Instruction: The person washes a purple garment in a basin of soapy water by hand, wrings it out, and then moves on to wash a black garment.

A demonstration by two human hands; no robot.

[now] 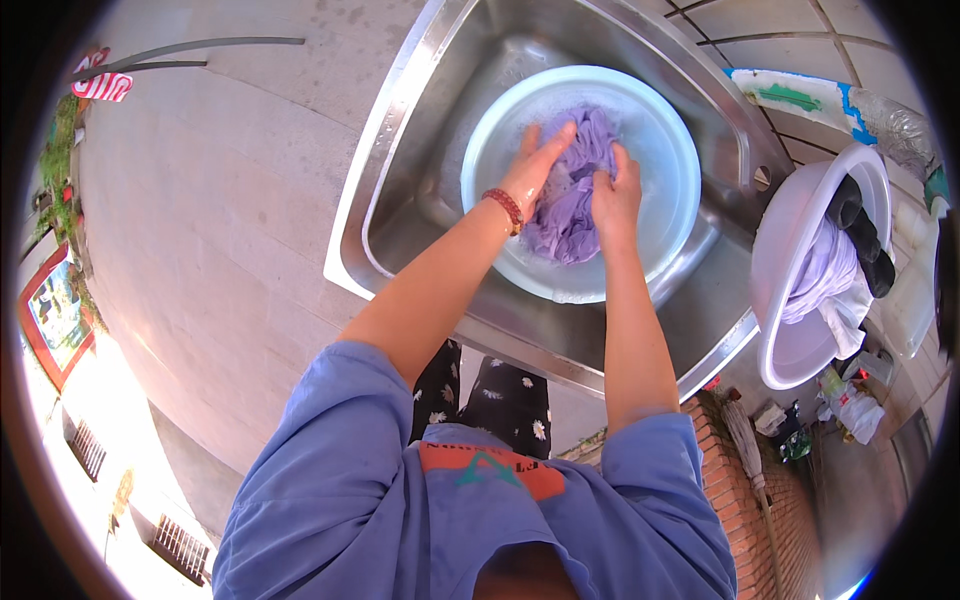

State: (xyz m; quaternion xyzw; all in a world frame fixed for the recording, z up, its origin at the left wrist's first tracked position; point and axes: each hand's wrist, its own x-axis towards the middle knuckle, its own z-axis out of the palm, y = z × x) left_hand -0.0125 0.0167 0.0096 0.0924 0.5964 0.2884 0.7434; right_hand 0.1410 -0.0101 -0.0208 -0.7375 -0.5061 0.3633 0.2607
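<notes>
A wet purple garment [574, 217] lies bunched in soapy water inside a pale blue plastic basin [679, 180]. My left hand [534, 169], with a red beaded bracelet [505, 208] at the wrist, is at the garment's left side. Its fingers are spread, and one digit reaches across the cloth's edge. On the other side, my right hand [616, 196] grips a fold of the garment between thumb and fingers. White suds cling to the cloth and float around it. The basin sits inside a stainless steel sink [435, 161].
Right of the sink, a tilted white plastic tub [776, 247] holds purple cloth [821, 274], a white cloth [846, 311] and a black item [861, 232]. A mop [742, 442] leans by a brick wall [724, 480]. Concrete floor [225, 187] extends left; a grey bar [225, 46] crosses above it.
</notes>
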